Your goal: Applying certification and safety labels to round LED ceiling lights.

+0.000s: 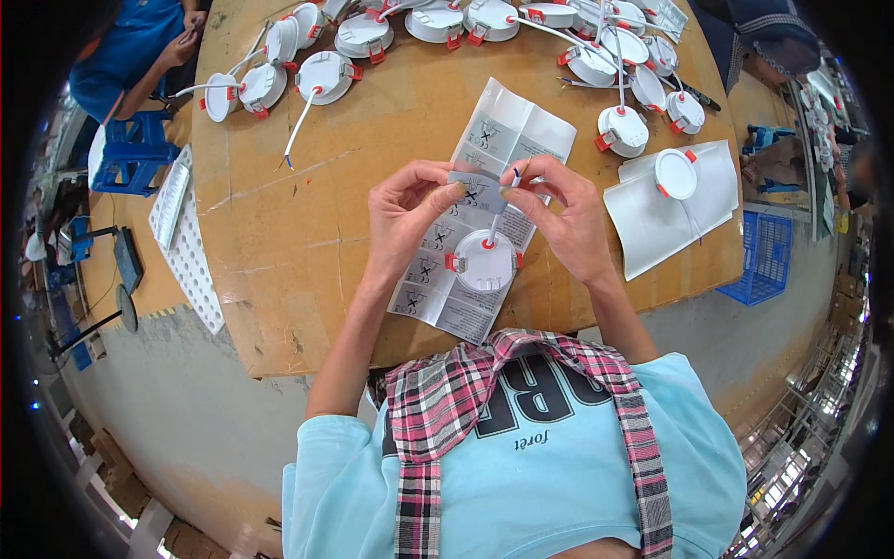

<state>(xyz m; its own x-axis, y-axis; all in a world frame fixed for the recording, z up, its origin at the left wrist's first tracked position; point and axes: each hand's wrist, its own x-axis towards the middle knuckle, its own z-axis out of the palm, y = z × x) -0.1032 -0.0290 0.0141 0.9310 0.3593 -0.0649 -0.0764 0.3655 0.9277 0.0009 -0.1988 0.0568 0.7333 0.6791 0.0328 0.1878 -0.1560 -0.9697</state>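
A small grey label (476,189) is stretched between my two hands, above a long sheet of printed labels (540,133). My left hand (406,216) pinches the label's left end between thumb and fingers. At its right end, the thumb and fingers of my right hand (570,222) close on the label beside a white cable (494,226). That cable rises from a round white downlight (484,266) with red clips, lying on the lower part of the sheet. Bare wire ends poke out above my right fingertips. How far the label wraps the cable is hidden.
Many white downlights (363,35) with cables crowd the table's far side. Another downlight (675,174) rests on white sheets (643,219) at the right. A blue crate (756,259) stands beyond the table's right edge. A co-worker in blue (126,61) is at the far left, near a blue stool (138,154).
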